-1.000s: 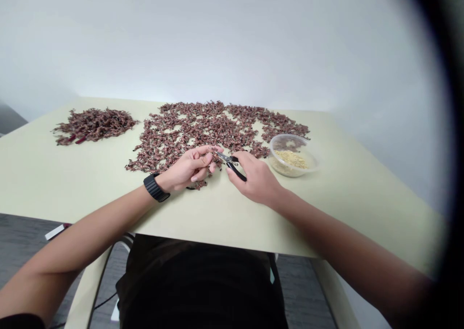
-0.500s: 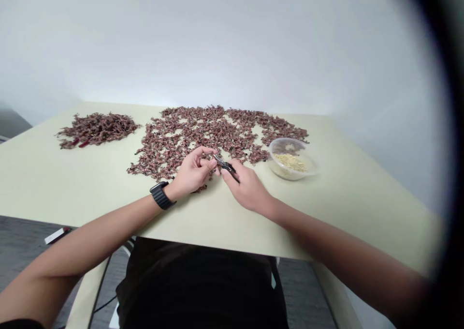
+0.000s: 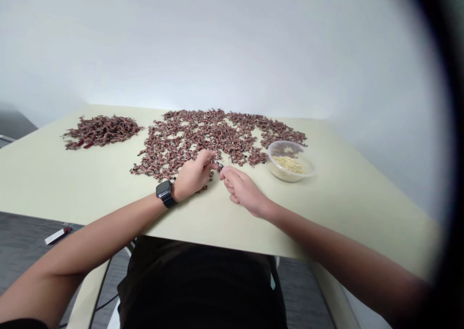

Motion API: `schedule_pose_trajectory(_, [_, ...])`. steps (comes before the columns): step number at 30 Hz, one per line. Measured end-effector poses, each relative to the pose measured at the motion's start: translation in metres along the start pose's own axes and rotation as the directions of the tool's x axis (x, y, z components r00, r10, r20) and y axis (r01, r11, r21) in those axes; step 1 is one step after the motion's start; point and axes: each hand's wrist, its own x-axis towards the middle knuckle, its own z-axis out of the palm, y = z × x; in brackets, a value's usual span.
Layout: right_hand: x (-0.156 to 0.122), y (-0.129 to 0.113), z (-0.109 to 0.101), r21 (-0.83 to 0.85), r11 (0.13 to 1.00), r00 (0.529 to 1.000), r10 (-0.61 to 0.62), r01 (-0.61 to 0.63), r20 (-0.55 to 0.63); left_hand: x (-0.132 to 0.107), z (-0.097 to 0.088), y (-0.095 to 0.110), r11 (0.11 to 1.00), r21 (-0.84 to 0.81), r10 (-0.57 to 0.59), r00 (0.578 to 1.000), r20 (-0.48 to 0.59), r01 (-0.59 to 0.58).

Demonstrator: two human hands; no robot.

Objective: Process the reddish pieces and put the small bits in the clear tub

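Table (image 3: 348,217), pale green, w/ brown heaps (image 3: 188,145), plastic tub (image 3: 290,162), gray flr (image 3: 25,230)

Hidden under my grip
My right hand (image 3: 243,191) covers nearly all of the tool (image 3: 219,164); the pieces (image 3: 188,142) and the grains (image 3: 289,164) in the bowl (image 3: 290,146) are too small to tell, and my right arm (image 3: 362,259) blurs out toward the right edge.

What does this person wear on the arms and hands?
The left hand and right hand wear no gloves. A black smartwatch with a link band sits on the left wrist. Forearms are bare; a dark sleeve shows lower left.
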Motion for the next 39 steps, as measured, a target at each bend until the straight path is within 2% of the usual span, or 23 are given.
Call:
schedule_pose_trajectory(2, [-0.002, -0.008, -0.003, 0.217, 0.962, 0.984, 0.144, -0.164, 0.105, 0.001, -0.003, -0.014, 0.969, 0.19, 0.158, 0.987, 0.015, -0.158])
schedule_pose_trajectory(4, [-0.003, -0.014, -0.007, 0.343, 0.892, 0.946, 0.22, -0.294, 0.239, 0.003, -0.007, -0.024, 0.907, 0.274, 0.298, 0.948, 0.115, -0.319])
schedule_pose_trajectory(6, [-0.002, -0.017, -0.012, 0.367, 0.864, 0.921, 0.236, -0.344, 0.309, 0.005, -0.01, -0.026, 0.896, 0.281, 0.311, 0.937, 0.157, -0.344])
schedule_pose_trajectory(7, [-0.001, -0.016, -0.014, 0.348, 0.878, 0.928, 0.232, -0.328, 0.291, 0.006, -0.011, -0.024, 0.917, 0.251, 0.282, 0.95, 0.137, -0.309])
schedule_pose_trajectory(9, [0.001, -0.011, -0.017, 0.216, 0.958, 0.976, 0.16, -0.189, 0.146, 0.008, -0.011, -0.014, 0.983, 0.1, 0.148, 0.988, 0.041, -0.152])
schedule_pose_trajectory(10, [0.002, -0.008, -0.019, 0.088, 0.993, 0.997, 0.07, -0.074, 0.041, 0.009, -0.011, -0.008, 0.999, -0.028, 0.032, 0.999, -0.01, -0.032])
schedule_pose_trajectory(11, [0.003, -0.005, -0.02, -0.078, 0.996, 0.997, -0.055, 0.051, -0.053, 0.011, -0.01, -0.002, 0.976, -0.205, -0.074, 0.997, -0.018, 0.069])
schedule_pose_trajectory(12, [0.004, -0.003, -0.021, -0.254, 0.954, 0.975, -0.193, 0.159, -0.113, 0.012, -0.01, 0.002, 0.906, -0.394, -0.153, 0.987, 0.039, 0.156])
schedule_pose_trajectory(14, [0.005, 0.001, -0.025, -0.533, 0.798, 0.903, -0.408, 0.282, -0.132, 0.016, -0.01, 0.007, 0.687, -0.655, -0.217, 0.949, 0.229, 0.315])
schedule_pose_trajectory(16, [0.006, 0.003, -0.028, -0.675, 0.665, 0.856, -0.509, 0.32, -0.095, 0.018, -0.011, 0.008, 0.498, -0.756, -0.201, 0.905, 0.375, 0.424])
schedule_pose_trajectory(17, [0.006, 0.004, -0.029, -0.716, 0.615, 0.842, -0.535, 0.331, -0.071, 0.018, -0.011, 0.008, 0.435, -0.776, -0.189, 0.889, 0.418, 0.457])
schedule_pose_trajectory(20, [0.008, 0.007, -0.032, -0.79, 0.502, 0.812, -0.584, 0.351, -0.01, 0.017, -0.012, 0.008, 0.327, -0.801, -0.147, 0.864, 0.481, 0.501])
schedule_pose_trajectory(26, [0.011, 0.014, -0.033, -0.858, 0.384, 0.794, -0.607, 0.342, 0.044, 0.016, -0.015, 0.012, 0.273, -0.809, -0.124, 0.853, 0.507, 0.521])
schedule_pose_trajectory(30, [0.01, 0.014, -0.034, -0.871, 0.375, 0.797, -0.603, 0.317, 0.03, 0.017, -0.016, 0.012, 0.254, -0.816, -0.127, 0.854, 0.504, 0.519])
schedule_pose_trajectory(39, [0.009, 0.012, -0.031, -0.851, 0.429, 0.833, -0.554, 0.301, 0.015, 0.016, -0.018, 0.013, 0.264, -0.813, -0.126, 0.854, 0.504, 0.519])
